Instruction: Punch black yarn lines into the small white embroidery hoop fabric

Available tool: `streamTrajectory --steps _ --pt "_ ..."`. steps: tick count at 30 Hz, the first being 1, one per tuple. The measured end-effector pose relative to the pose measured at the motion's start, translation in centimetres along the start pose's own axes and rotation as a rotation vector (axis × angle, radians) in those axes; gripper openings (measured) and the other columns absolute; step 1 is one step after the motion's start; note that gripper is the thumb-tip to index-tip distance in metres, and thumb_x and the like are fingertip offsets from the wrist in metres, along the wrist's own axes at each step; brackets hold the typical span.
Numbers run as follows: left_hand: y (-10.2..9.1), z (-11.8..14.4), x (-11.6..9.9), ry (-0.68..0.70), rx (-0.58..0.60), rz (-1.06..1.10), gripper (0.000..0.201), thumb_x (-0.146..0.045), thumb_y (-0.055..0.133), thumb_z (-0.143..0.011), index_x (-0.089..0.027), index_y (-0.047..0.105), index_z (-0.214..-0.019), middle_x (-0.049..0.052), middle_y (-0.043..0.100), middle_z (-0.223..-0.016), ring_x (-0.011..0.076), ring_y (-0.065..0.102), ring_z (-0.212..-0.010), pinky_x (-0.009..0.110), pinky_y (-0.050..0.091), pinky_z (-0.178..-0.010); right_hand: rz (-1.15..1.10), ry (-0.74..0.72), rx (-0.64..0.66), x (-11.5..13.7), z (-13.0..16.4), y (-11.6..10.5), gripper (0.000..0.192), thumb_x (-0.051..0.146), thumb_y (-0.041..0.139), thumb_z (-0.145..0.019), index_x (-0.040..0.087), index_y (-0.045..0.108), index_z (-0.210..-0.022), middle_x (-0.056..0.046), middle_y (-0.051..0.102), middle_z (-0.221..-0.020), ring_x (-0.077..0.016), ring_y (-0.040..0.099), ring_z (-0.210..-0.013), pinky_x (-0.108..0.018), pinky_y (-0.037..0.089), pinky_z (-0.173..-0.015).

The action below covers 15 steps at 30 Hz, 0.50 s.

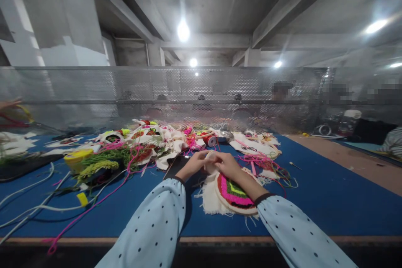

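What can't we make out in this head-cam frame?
All in the head view:
- Whether the left hand and right hand pinch a needle: too small, overlapped by fingers.
- Part of the embroidered hoop: covered by the right forearm.
- Co-worker's arm beyond the hand: cut off by left edge.
- People behind the perforated screen: blurred by it.

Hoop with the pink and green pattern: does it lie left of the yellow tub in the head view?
No, the hoop lies to the right of the yellow tub, partly hidden by the right forearm.
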<state>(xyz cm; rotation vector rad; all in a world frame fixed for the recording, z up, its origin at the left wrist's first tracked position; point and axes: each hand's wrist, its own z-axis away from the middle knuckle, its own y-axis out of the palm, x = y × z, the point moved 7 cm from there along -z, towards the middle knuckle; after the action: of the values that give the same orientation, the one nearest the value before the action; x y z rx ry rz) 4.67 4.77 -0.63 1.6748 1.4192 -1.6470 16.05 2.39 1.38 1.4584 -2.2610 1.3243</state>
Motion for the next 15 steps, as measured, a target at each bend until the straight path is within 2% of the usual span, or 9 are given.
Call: streamTrajectory --steps 2,6,8,12,13,15 --pt "-0.5 -0.1 0.6 -0.043 -0.050 -0.029 0.043 -0.023 0.056 -0.070 -0.008 0.056 -0.110 0.002 0.059 -0.065 0.0069 0.047 -0.042 0.018 0.039 -0.041 0.016 -0.006 -0.023 0.1 -0.1 -0.4 0.008 0.012 0.053 -0.068 0.017 0.056 -0.062 0.000 0.060 -0.064 -0.0131 0.053 -0.062 -0.022 0.037 -0.060" --pt "-1.9 0.1 1.6 -0.103 -0.215 -0.146 0.036 -0.013 0.054 -0.066 -0.007 0.061 -0.101 0.002 0.059 -0.065 0.0060 0.046 -0.044 0.016 0.035 -0.041 -0.030 0.051 -0.152 -0.5 -0.1 -2.8 0.008 0.018 0.056 -0.070 0.017 0.055 -0.063 0.000 0.059 -0.062 -0.0128 0.053 -0.060 -0.022 0.038 -0.059" --pt "-1.7 0.1 1.3 -0.095 -0.199 -0.150 0.036 -0.015 0.054 -0.067 -0.007 0.060 -0.102 0.001 0.059 -0.064 0.0060 0.045 -0.043 0.016 0.034 -0.040 -0.029 0.057 -0.135 -0.6 0.0 -2.7 0.008 0.017 0.056 -0.070 0.017 0.054 -0.062 0.001 0.058 -0.061 -0.0127 0.053 -0.060 -0.022 0.037 -0.059" --pt "-0.5 0.1 0.3 -0.040 -0.042 -0.115 0.042 -0.026 0.053 -0.073 -0.010 0.056 -0.112 0.001 0.059 -0.063 0.0061 0.042 -0.038 0.018 0.034 -0.040 0.049 0.033 0.053 -0.7 0.2 -0.6 0.009 0.008 0.053 -0.063 0.016 0.055 -0.060 0.002 0.057 -0.058 -0.0116 0.050 -0.057 -0.020 0.033 -0.056" --pt "-0.7 0.0 0.3 -0.037 -0.052 -0.137 0.041 -0.025 0.052 -0.073 -0.010 0.057 -0.111 0.002 0.061 -0.066 0.0067 0.043 -0.040 0.018 0.035 -0.041 0.063 0.029 0.067 -0.7 0.2 -0.5 0.010 0.007 0.053 -0.063 0.016 0.055 -0.060 0.002 0.057 -0.058 -0.0115 0.050 -0.057 -0.020 0.033 -0.056" --pt "-1.7 0.0 0.4 -0.023 -0.149 -0.216 0.038 -0.020 0.051 -0.072 -0.009 0.060 -0.107 0.007 0.065 -0.079 0.0098 0.051 -0.052 0.020 0.040 -0.049 0.059 0.030 0.027 -0.7 0.0 -1.1 0.009 0.008 0.052 -0.064 0.016 0.056 -0.060 0.001 0.058 -0.059 -0.0116 0.051 -0.059 -0.020 0.033 -0.057"
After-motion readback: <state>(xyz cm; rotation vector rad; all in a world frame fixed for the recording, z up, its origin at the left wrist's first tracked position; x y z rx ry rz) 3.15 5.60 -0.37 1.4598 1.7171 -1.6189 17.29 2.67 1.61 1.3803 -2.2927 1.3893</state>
